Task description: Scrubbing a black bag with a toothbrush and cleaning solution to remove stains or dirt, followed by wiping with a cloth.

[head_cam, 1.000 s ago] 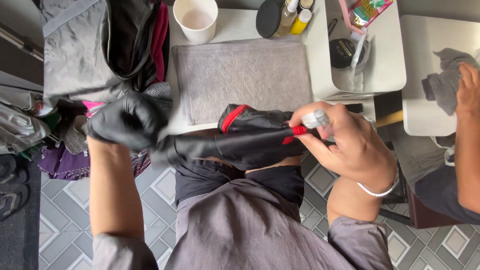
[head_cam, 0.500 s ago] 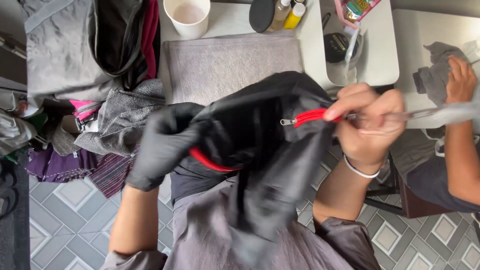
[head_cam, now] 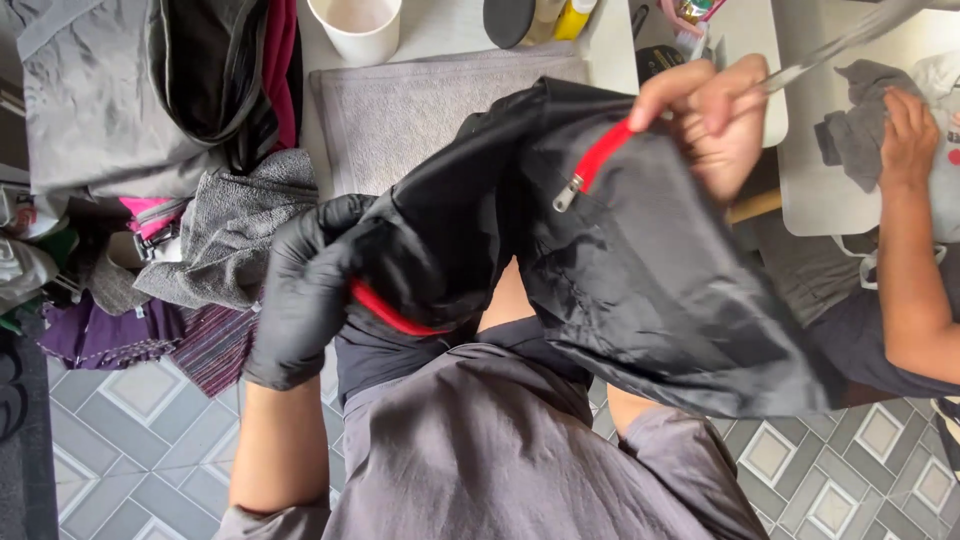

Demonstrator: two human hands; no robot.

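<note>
- Now my gloved left hand (head_cam: 305,290) is clutching the black jacket (head_cam: 640,290), fingers closed tight on the fabric by its red trim.
- My bare right hand (head_cam: 715,120) is pinching the jacket's upper edge beside the red zipper (head_cam: 598,160).
- I am holding the jacket above my lap, before the desk (head_cam: 440,30).

Garment (head_cam: 650,290): thin black woven cloth, slight sheen, crinkled. Zip (head_cam: 600,158): red tape, small metal pull. Left hand (head_cam: 305,290): black glove, smooth, rubbery, matt. Right hand (head_cam: 715,125): bare, pinching thin shiny metal tool (head_cam: 830,50). Mat (head_cam: 420,110): grey, rough towelling. Cup (head_cam: 355,28): white, smooth, matt. Floor (head_cam: 130,440): grey tile, smooth.
</note>
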